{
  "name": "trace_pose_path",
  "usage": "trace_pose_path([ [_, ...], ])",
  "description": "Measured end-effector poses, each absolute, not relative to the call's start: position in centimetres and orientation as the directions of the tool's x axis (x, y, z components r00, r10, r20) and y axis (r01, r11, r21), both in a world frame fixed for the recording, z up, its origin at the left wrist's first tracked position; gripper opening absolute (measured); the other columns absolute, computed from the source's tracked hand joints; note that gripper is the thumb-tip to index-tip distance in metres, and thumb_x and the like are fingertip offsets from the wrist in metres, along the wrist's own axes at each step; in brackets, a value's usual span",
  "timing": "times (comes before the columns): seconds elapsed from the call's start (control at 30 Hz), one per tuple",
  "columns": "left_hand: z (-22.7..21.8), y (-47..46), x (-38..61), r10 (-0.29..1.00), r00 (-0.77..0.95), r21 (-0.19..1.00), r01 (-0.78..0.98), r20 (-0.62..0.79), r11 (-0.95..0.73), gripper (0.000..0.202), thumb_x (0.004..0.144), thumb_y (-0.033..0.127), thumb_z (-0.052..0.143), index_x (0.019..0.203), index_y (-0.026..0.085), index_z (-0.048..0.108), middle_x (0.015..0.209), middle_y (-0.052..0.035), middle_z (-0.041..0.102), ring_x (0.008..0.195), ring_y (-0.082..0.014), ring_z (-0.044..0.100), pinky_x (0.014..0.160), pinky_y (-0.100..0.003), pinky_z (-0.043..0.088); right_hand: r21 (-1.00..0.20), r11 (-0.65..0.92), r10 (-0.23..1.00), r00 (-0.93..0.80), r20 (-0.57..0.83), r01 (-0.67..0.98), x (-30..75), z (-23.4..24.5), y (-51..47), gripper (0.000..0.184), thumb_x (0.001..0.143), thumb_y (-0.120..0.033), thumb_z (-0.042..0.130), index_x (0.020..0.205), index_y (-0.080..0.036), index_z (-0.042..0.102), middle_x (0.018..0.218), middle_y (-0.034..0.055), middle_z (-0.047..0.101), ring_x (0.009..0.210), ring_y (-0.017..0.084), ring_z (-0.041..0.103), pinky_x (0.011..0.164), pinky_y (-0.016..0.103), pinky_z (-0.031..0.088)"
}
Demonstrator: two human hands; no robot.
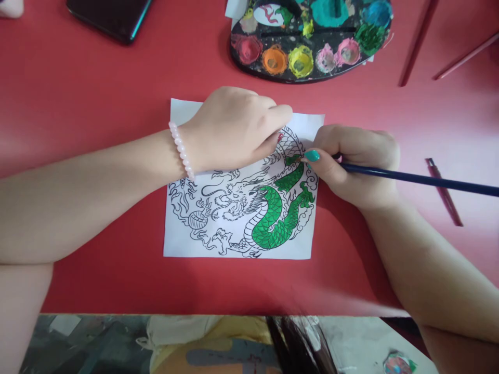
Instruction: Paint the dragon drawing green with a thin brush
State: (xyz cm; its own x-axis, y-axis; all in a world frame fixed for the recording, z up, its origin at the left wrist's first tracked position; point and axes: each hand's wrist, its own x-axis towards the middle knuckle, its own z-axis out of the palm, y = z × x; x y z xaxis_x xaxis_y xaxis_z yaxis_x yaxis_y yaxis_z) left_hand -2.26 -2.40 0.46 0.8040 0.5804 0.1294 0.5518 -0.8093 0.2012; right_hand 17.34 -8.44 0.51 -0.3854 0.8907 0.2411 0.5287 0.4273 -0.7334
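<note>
A white sheet (210,239) printed with a black-line dragon lies on the red table (78,93); part of the dragon's body (268,218) is painted green. My left hand (234,130), with a pearl bracelet on the wrist, rests curled on the sheet's upper part and presses it down. My right hand (351,166) pinches a dark blue paintbrush (421,179). The brush tip touches the drawing near the sheet's upper right, beside the green area.
A black palette (312,41) with wells of pink, orange, yellow, green and teal paint sits at the back. A dark phone (111,18) lies at the back left. Red brushes (444,192) lie to the right. The table's front edge runs along the bottom.
</note>
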Motion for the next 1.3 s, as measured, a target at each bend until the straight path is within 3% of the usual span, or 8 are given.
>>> trace_pose_path([
  [0.13,0.5,-2.4,-2.2,0.579,0.808,0.155,0.561,0.108,-0.813,0.032,0.085,0.029,0.032,0.087,0.018,0.061,0.075,-0.008,0.064,0.064,-0.0193,0.054,0.05,-0.032,0.025,-0.728,0.419,0.896,-0.376,0.235,0.543,17.5,0.4,-8.4,0.033,0.082,-0.027,0.054,0.054,-0.019,0.037,0.051,-0.0037,0.035,0.048,0.008,0.031,0.047,0.027,0.024],
  [0.37,0.6,-2.5,-2.3,0.576,0.809,0.135,0.562,0.118,-0.816,0.028,0.085,0.028,0.034,0.09,0.019,0.06,0.079,-0.0059,0.066,0.064,-0.0177,0.055,0.049,-0.03,0.019,-0.823,0.338,0.939,-0.222,0.263,0.455,18.0,-0.2,-8.5,0.018,0.074,-0.03,0.065,0.069,-0.023,0.049,0.06,-0.0026,0.051,0.051,0.01,0.044,0.044,0.026,0.03],
  [0.53,0.6,-2.5,-2.2,0.59,0.802,0.164,0.573,0.092,-0.803,0.028,0.084,0.028,0.034,0.089,0.018,0.06,0.075,-0.0072,0.064,0.065,-0.0181,0.054,0.052,-0.03,0.027,-0.834,0.334,0.938,-0.236,0.252,0.438,18.1,-0.6,-8.3,0.029,0.072,-0.023,0.066,0.058,-0.021,0.041,0.055,-0.0041,0.045,0.049,0.009,0.042,0.045,0.027,0.03],
  [0.8,0.6,-2.5,-2.3,0.598,0.796,0.212,0.571,0.092,-0.793,0.031,0.085,0.027,0.032,0.089,0.018,0.061,0.074,-0.0076,0.063,0.068,-0.0189,0.054,0.057,-0.031,0.032,-0.822,0.332,0.936,-0.273,0.224,0.464,18.1,-0.7,-8.3,0.029,0.073,-0.022,0.065,0.058,-0.021,0.039,0.055,-0.0035,0.043,0.05,0.009,0.038,0.046,0.028,0.028],
  [1.0,0.4,-2.5,-2.2,0.59,0.797,0.15,0.572,0.132,-0.807,0.027,0.083,0.027,0.035,0.086,0.018,0.06,0.073,-0.0056,0.063,0.065,-0.018,0.056,0.05,-0.029,0.023,-0.773,0.354,0.931,-0.281,0.234,0.527,18.0,-0.7,-8.5,0.028,0.073,-0.016,0.06,0.058,-0.021,0.037,0.054,-0.0044,0.038,0.049,0.008,0.035,0.046,0.027,0.024],
  [1.3,0.4,-2.5,-2.3,0.566,0.81,0.127,0.552,0.152,-0.824,0.025,0.084,0.025,0.035,0.086,0.018,0.059,0.072,-0.0053,0.062,0.065,-0.0195,0.057,0.048,-0.03,0.018,-0.795,0.337,0.936,-0.271,0.224,0.505,18.0,-0.7,-8.3,0.029,0.075,-0.025,0.061,0.058,-0.021,0.038,0.055,-0.0036,0.039,0.049,0.008,0.034,0.045,0.027,0.023],
])
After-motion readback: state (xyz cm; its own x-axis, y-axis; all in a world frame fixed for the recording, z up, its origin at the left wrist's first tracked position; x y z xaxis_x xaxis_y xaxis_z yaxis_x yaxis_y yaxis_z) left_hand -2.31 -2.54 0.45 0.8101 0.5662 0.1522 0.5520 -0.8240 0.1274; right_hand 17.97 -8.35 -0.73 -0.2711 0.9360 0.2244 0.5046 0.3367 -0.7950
